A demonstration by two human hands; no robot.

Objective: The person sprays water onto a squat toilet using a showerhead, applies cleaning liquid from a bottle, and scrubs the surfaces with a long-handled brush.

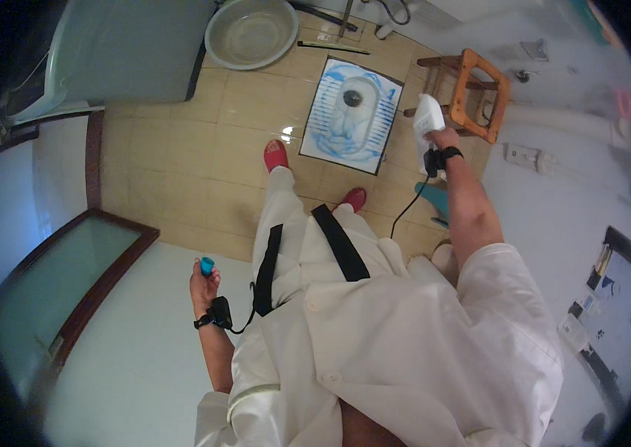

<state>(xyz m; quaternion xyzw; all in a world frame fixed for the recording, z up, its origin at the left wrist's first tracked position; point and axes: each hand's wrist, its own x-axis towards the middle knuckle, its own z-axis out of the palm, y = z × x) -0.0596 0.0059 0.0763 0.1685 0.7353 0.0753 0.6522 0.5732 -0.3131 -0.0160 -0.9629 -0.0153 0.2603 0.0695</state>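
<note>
My right hand [443, 138] grips a white plastic bottle [429, 116], held out to the right of the squat toilet and in front of a wooden stool. In my left hand [204, 282], low at the left by the pale wall, is a blue cap [207, 266]. The white squat toilet [361, 106] is set in the tiled floor before my feet. Streaks of blue liquid lie over its ribbed footrests, around its rim and in its bowl. A dark round drain shows at the bowl's far end.
A large grey basin [252, 34] stands beyond the toilet to the left, beside a washing machine [131, 50]. The wooden stool [480, 98] is by the right wall. A teal plastic object [434, 198] lies under my right arm. A brown-framed glass door [77, 274] is at left.
</note>
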